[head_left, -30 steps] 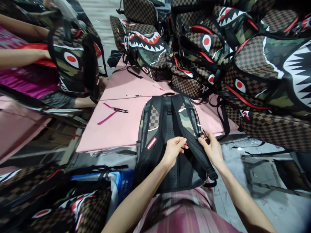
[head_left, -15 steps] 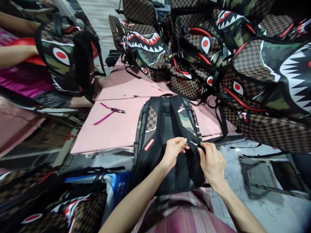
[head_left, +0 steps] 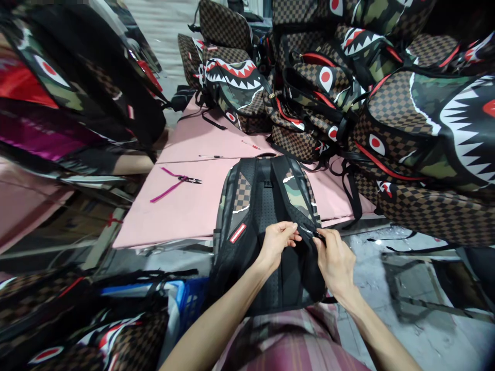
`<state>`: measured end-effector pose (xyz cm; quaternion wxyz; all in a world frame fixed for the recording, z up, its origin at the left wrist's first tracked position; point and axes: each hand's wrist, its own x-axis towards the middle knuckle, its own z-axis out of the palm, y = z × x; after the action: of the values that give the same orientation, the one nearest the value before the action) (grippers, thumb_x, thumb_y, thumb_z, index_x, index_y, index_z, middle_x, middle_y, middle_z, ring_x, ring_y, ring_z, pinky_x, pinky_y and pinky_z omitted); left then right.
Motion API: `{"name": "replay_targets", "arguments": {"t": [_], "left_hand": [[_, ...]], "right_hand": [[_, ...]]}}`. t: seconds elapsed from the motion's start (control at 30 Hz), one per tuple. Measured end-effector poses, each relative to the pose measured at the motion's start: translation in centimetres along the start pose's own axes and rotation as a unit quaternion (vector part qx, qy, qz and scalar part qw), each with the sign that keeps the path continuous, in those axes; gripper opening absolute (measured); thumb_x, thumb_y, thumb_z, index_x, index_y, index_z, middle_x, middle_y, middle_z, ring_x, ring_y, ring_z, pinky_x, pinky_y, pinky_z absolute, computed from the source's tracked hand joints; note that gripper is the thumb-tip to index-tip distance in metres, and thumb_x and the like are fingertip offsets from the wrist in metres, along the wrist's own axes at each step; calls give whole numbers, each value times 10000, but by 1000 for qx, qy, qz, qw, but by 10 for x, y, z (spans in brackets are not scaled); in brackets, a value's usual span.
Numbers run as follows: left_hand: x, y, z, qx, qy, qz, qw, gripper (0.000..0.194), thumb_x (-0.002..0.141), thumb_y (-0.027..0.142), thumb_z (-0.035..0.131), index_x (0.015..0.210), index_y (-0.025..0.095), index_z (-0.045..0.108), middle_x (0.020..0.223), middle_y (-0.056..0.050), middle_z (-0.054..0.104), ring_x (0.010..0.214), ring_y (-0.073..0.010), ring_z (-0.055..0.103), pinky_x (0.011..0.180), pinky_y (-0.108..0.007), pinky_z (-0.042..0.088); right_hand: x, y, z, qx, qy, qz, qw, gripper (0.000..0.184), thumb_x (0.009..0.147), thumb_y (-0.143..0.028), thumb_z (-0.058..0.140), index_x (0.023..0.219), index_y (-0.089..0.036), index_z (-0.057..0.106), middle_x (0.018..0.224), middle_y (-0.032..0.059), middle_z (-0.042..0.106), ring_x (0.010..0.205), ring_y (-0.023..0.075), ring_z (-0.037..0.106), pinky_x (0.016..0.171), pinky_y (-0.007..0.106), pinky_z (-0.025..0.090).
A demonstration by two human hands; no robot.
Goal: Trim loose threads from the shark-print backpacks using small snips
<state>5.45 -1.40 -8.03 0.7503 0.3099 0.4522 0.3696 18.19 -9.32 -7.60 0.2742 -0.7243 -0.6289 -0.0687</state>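
A backpack (head_left: pixel 265 208) lies with its padded back and two shoulder straps facing up, its near end by my lap. Its straps carry brown check and camouflage patches; a red label (head_left: pixel 237 233) sits on the left one. Over the right strap (head_left: pixel 296 196), my left hand (head_left: pixel 276 245) is closed in a pinch, and whatever is in its fingertips is too small to make out. My right hand (head_left: pixel 335 255) is closed around a slim tool with a pointed metal tip (head_left: pixel 307 230). That tip points at the strap, close to my left fingertips. Most of the tool's dark handle is hidden by my fingers.
On the pink table (head_left: pixel 174 216) lie magenta-handled pliers (head_left: pixel 189 179), a pen (head_left: pixel 211 156) and a red pen (head_left: pixel 250 145). Shark-print backpacks (head_left: pixel 240 77) are piled behind and to the right. At left a person handles another backpack (head_left: pixel 96 77). A blue crate (head_left: pixel 189 299) stands lower left.
At left, the other person's backpack has swung up and tilted, looming larger. My right hand has shifted slightly left with the pointed tool; my left hand stays nearly in place.
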Motion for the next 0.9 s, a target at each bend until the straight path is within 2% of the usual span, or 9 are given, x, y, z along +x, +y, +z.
{"name": "replay_targets", "arguments": {"t": [0.13,0.23,0.3,0.4,0.47,0.6,0.73,0.83,0.9], "left_hand": [[0,0,-2,3,-13,1,1000,318,590,373,744,688,100,615,635,-29,595,537,-96,573,473,-180,405],[1,-3,-6,8,-16,-3,1000,330,585,384,747,689,102,613,636,-24,592,532,-91,565,472,-182,406],[3,-8,-10,12,-9,-10,1000,336,579,386,748,687,101,607,627,-21,588,518,-87,553,464,-182,399],[5,-13,-14,11,5,-24,1000,342,570,387,751,689,110,590,611,-12,579,524,-92,554,461,-181,396],[6,-15,-16,15,1,-22,1000,341,577,389,748,695,114,586,622,-13,580,548,-97,563,475,-181,403],[6,-16,-14,34,3,-8,999,343,593,399,737,706,111,589,651,-22,584,558,-95,561,485,-179,402],[0,-22,-15,86,66,56,993,346,691,409,659,890,132,602,742,-43,610,618,-125,587,516,-203,427],[-5,-29,-19,226,124,193,947,277,715,349,658,947,199,628,910,-53,624,738,-144,595,599,-221,445],[-6,-33,-21,308,114,255,909,204,706,315,678,888,224,663,945,-48,624,760,-149,583,653,-232,446]], "right_hand": [[0,-2,5,107,-17,28,994,206,912,-259,416,1016,-165,568,948,90,630,800,181,604,685,282,442],[1,-3,6,258,-40,99,960,195,884,-295,444,971,-189,583,931,71,626,841,188,589,730,297,447],[4,-2,4,393,-58,178,900,185,848,-335,495,917,-195,595,870,49,625,772,173,574,683,279,446],[13,8,0,581,-54,278,763,264,792,-426,556,890,-187,607,791,26,597,543,104,461,505,234,374],[20,18,1,619,-41,316,718,334,738,-464,611,920,-184,626,780,18,585,496,79,392,470,225,326],[29,32,18,549,-122,361,744,363,535,-380,787,793,-151,673,671,-7,575,598,110,466,565,227,366],[30,26,34,559,-186,364,721,320,522,-403,773,611,-140,614,536,-43,489,517,90,397,505,219,315],[30,21,36,560,-177,376,717,312,525,-403,758,610,-146,604,517,-49,473,487,82,368,486,217,299],[30,20,36,559,-176,379,716,296,534,-393,749,620,-148,608,512,-51,468,475,76,354,480,214,295]]}}
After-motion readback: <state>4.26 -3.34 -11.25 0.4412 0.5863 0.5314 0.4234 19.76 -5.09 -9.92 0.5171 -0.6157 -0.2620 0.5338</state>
